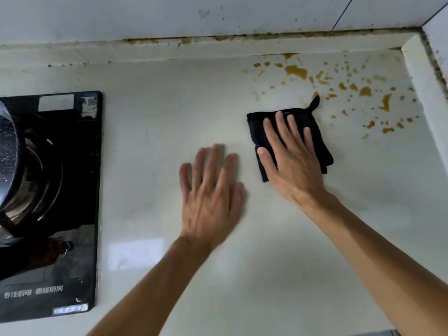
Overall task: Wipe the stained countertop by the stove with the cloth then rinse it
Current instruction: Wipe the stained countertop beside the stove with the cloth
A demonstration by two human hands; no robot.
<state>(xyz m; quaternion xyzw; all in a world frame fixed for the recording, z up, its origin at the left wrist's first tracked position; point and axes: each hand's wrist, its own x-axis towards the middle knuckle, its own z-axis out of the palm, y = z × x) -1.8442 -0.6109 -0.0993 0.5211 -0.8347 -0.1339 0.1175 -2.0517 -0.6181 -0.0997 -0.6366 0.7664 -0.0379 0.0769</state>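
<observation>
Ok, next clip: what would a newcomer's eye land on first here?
The brown stains spattered across the pale countertop at the far right corner stand out first. Just below them, the right hand presses flat on a folded black cloth. The left hand lies open beside it, with the black stove at far left.

- This is a home kitchen, a lived-in one, seen from above a pale countertop (169, 122).
- At the countertop's left edge sits a black glass gas stove (72, 214), sunk into the surface, with printed lettering along its near edge and a sticker at its far corner.
- A dark speckled pot (7, 151) stands on the burner ring.
- White wall tiles (145, 18) rise behind the far edge; the seam there is grimy and brown.
- Brownish-orange splatters (298, 71) dot the countertop's far right corner, like spilled sauce.
- A folded black cloth (317, 141) lies just beside the stains, under a person's flat hand (291, 156).
</observation>
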